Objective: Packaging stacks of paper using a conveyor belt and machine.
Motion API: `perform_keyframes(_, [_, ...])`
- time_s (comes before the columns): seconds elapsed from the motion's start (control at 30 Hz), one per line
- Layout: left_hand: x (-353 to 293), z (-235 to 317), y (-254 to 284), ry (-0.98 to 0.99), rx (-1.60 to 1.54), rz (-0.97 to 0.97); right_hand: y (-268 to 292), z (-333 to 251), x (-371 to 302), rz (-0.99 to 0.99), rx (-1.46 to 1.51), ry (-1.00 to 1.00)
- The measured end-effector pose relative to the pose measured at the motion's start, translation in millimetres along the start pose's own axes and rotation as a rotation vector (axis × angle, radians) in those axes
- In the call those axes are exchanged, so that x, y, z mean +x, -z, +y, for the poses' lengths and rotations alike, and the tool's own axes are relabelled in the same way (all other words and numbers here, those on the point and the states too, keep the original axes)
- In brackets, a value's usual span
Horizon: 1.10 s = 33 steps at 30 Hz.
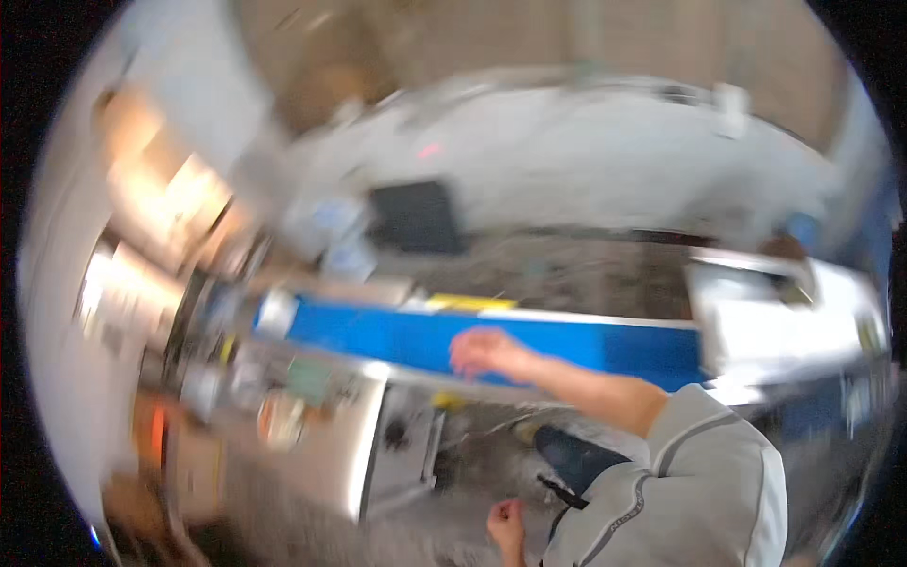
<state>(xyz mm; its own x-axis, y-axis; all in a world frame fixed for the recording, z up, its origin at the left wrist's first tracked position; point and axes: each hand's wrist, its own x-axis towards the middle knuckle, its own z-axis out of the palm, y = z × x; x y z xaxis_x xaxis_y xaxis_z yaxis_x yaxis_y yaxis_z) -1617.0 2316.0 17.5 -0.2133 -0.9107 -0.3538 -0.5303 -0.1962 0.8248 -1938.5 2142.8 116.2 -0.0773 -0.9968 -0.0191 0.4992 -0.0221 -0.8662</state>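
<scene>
Motion smears the whole head view. My right arm stretches leftward over a long blue conveyor belt, and my right hand (pixel 487 352) hangs above the belt (pixel 378 334) with its fingers loosely bent. No thing shows in that hand; the blur hides how far its fingers are closed. Low in the view, beside my grey shirt, my left hand (pixel 506 518) looks curled, and whatever it might hold cannot be made out. It is apart from the belt and the table.
A light table (pixel 331 463) with small blurred items stands left of me. A white machine or box (pixel 779 317) is at the belt's right end. Beyond the belt lie a yellow strip (pixel 470 302) and a dark square panel (pixel 416 217). Stacked cartons (pixel 194 472) stand at lower left.
</scene>
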Motion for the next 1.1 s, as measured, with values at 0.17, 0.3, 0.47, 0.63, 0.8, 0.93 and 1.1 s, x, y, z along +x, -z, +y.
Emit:
perform_keyframes(0.17, [-32,-18,-80,-0.664,0.183,-0.429,6,-15,-307,0.228,-0.288,-0.161])
perform_keyframes(0.3, [-120,14,-140,-0.861,0.286,-1.042,19,15,-536,0.668,-0.237,-0.100])
perform_keyframes(0.47, [-212,-46,-232,-0.237,0.547,-1.544,-11,55,-762,1.277,-0.133,-0.116])
perform_keyframes(0.63, [-252,-176,-343,-0.785,0.546,-1.795,-6,146,-915,1.406,0.044,0.005])
perform_keyframes(0.8, [-375,-185,-430,-1.121,0.708,-1.751,27,188,-1073,1.372,0.128,0.146])
perform_keyframes(0.93, [-457,-176,-479,-1.347,0.805,-1.663,37,125,-1188,1.456,0.107,0.289])
perform_keyframes(1.1, [-547,-145,-571,-0.431,1.083,-1.616,60,93,-1312,1.719,0.203,0.489])
